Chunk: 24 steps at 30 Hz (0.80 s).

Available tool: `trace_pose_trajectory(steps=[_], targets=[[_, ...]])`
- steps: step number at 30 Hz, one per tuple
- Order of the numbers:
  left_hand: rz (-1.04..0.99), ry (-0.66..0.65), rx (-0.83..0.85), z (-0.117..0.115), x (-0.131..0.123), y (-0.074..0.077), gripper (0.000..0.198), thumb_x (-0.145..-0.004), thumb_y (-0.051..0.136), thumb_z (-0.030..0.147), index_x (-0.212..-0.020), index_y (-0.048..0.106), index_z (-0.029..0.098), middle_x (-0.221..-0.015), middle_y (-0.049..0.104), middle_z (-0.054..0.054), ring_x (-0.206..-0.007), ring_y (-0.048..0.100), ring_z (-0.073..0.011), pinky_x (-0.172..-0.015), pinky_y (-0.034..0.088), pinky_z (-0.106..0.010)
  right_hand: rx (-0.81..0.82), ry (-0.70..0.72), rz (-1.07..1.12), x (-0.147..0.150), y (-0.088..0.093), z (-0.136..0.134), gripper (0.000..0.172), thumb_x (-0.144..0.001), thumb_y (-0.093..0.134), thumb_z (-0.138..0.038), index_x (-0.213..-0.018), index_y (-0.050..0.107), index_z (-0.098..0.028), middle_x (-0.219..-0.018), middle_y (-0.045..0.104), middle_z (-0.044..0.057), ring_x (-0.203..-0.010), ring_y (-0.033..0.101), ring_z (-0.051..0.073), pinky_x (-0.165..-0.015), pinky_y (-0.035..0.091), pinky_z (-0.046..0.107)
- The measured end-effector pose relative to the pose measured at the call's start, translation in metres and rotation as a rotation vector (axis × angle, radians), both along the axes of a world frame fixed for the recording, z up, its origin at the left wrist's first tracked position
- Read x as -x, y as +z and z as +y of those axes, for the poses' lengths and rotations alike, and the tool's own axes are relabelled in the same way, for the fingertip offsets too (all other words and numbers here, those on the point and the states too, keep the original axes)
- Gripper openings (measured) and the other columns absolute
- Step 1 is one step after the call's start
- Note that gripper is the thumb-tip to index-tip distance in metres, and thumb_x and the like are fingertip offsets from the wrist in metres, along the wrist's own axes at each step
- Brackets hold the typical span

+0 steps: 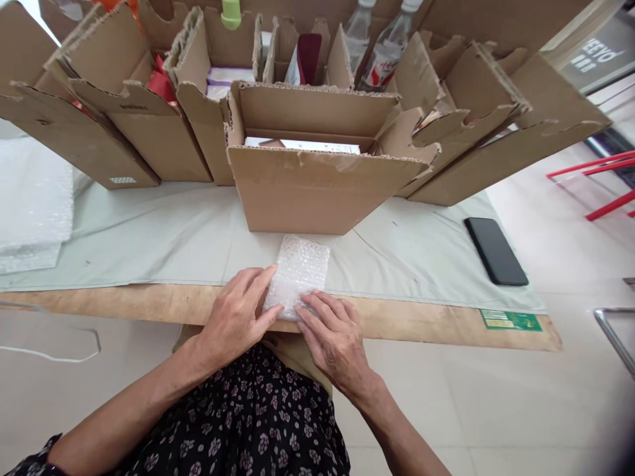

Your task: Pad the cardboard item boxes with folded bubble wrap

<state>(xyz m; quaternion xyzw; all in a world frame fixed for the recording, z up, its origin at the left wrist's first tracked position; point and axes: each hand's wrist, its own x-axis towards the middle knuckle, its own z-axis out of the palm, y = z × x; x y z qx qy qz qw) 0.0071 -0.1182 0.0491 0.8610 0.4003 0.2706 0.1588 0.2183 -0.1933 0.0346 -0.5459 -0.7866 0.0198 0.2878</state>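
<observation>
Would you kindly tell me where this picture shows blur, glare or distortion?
In the head view: a dark, out-of-focus smear at lower right; small glints on the bubble wrap; outer cartons splaying outward, probably lens stretch; left hand and right hand fairly sharp.

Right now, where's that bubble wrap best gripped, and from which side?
Grip the bubble wrap by its long edges, probably: left hand from the left, right hand from the right. It lies flat, longer than wide, with the cardboard box close beyond.
</observation>
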Motion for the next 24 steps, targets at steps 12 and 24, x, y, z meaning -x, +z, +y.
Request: trace_pose_trajectory(steps=[12, 24], targets=[[-0.084, -0.131, 0.080, 0.015, -0.007, -0.001, 0.026, -0.098, 0.059, 0.013, -0.123, 0.068, 0.012, -0.095, 0.078, -0.008, -0.084, 0.070, -0.0222, -0.080, 0.057, -0.040, -0.068, -0.154, 0.156, -0.009, 0.010, 0.014, 0.023, -0.101, 0.061, -0.018, -0.123, 0.066, -0.020, -0.110, 0.075, 0.010, -0.097, 0.069, 0.023, -0.084, 0.051, 0.038], [-0.166, 0.120, 0.245, 0.014, -0.011, 0.002, 0.035, -0.098, 0.060, 0.028, -0.130, 0.064, 0.015, -0.098, 0.069, -0.007, -0.080, 0.064, -0.0193, -0.076, 0.057, -0.037, -0.051, -0.033, -0.018, -0.008, 0.002, 0.030, 0.016, -0.101, 0.061, -0.016, -0.114, 0.070, -0.018, -0.107, 0.079, 0.006, -0.097, 0.070, 0.023, -0.086, 0.047, 0.040]])
